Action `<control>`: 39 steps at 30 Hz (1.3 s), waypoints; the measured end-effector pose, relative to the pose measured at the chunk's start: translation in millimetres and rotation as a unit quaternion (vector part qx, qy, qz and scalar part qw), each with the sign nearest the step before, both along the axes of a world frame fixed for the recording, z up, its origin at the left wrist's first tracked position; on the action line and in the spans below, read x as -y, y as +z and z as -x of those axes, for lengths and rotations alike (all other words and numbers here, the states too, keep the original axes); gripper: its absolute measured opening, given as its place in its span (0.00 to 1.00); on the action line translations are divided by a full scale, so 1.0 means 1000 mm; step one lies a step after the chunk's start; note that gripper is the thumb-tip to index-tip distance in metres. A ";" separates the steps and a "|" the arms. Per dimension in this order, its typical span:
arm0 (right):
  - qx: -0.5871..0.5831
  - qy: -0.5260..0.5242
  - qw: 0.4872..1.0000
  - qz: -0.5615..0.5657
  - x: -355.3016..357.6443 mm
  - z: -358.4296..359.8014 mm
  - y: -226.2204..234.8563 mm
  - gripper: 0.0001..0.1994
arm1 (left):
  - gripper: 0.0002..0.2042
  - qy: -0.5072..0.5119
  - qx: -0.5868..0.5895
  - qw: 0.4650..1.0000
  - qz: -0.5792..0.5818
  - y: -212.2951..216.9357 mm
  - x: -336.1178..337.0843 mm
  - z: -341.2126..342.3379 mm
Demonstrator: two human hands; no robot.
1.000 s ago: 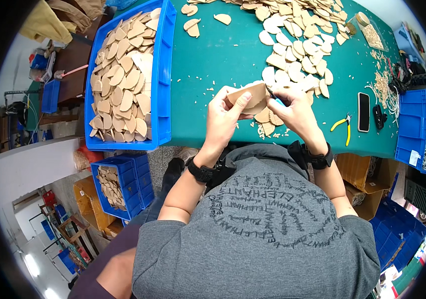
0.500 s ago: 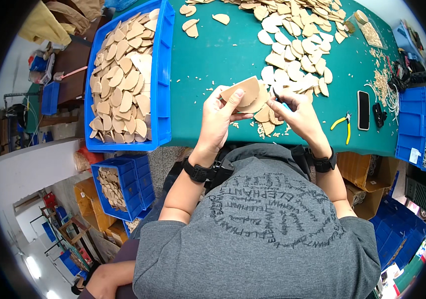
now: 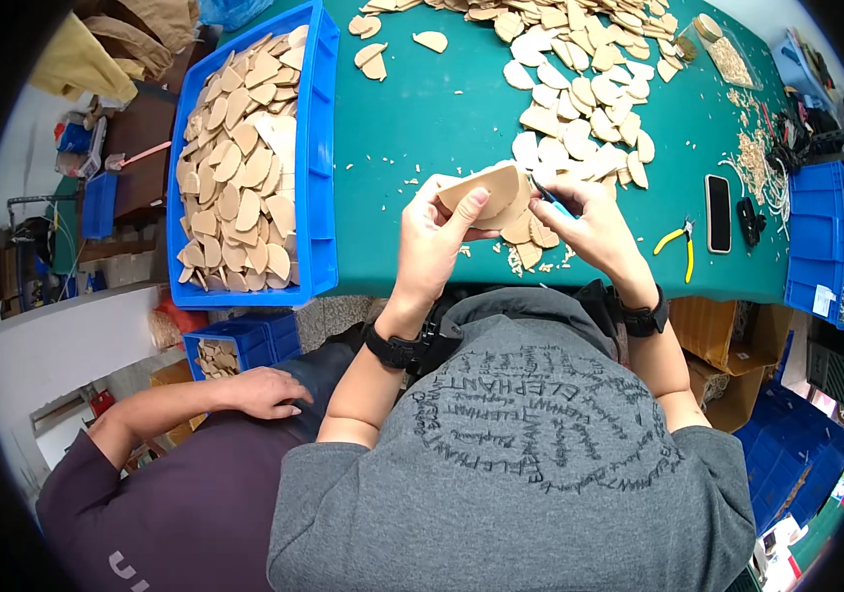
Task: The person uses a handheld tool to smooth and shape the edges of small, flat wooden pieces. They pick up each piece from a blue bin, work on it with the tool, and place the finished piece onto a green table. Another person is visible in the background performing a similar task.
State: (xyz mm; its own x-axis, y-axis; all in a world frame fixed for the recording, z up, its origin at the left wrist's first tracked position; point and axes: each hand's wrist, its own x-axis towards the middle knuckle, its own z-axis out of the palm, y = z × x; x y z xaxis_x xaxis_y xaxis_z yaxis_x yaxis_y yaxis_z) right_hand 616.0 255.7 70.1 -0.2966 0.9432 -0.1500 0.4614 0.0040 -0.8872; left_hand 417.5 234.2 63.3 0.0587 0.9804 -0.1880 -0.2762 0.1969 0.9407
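In my left hand (image 3: 429,242) is a tan half-round piece (image 3: 496,185), with the thumb pressed on its face and the fingers behind. A second rounded layer shows at its right side; whether it is joined to the first, I cannot tell. My right hand (image 3: 592,229) is closed on a small blue-handled tool (image 3: 553,199), whose thin dark tip points up beside the piece's right edge. The tool's exact kind is mostly hidden by my fingers. Just beyond and below my hands, loose tan pieces (image 3: 580,138) and small crumbs (image 3: 531,259) lie on the green table (image 3: 422,109).
To the left stands a blue crate (image 3: 318,168) heaped with similar pieces. Yellow-handled pliers (image 3: 679,247), a phone (image 3: 719,214) and a clear container (image 3: 728,59) are on the right, near a blue bin (image 3: 817,237). Another person's arm (image 3: 195,395) is close at my left.
The tool's tip has tilted up and left toward the piece, which has turned slightly. At lower left, the other person has come further into view, with a hand near my side.
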 end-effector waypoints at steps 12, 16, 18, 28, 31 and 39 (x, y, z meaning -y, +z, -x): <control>0.005 0.006 1.000 0.004 -0.003 -0.002 0.004 0.09 | 0.12 0.002 -0.032 0.999 -0.027 0.002 0.003 -0.003; 0.004 0.007 1.000 -0.010 -0.003 -0.001 0.002 0.09 | 0.12 0.003 -0.039 0.999 -0.033 0.002 0.004 -0.003; 0.003 0.006 1.000 -0.009 -0.002 -0.001 0.001 0.09 | 0.12 0.002 -0.048 0.998 -0.032 0.001 0.004 -0.002; -0.028 0.011 0.999 -0.041 -0.001 0.000 -0.018 0.09 | 0.10 -0.016 -0.071 0.997 -0.029 -0.002 0.003 0.001; -0.066 -0.030 0.997 0.016 0.000 0.001 -0.020 0.11 | 0.12 -0.025 -0.034 0.999 -0.009 -0.002 0.001 0.001; -0.390 -0.043 0.898 0.198 -0.001 -0.001 -0.002 0.14 | 0.20 -0.071 0.099 0.987 0.103 -0.001 0.000 0.003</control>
State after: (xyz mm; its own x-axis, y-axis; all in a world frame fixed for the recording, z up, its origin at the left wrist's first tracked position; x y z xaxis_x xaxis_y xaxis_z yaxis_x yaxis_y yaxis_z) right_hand 616.6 256.4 67.6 -0.3846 0.8866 -0.2571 -0.3170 -0.3884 -0.8652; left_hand 414.1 234.4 62.2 0.2481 0.9019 -0.3535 -0.4061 0.4281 0.8073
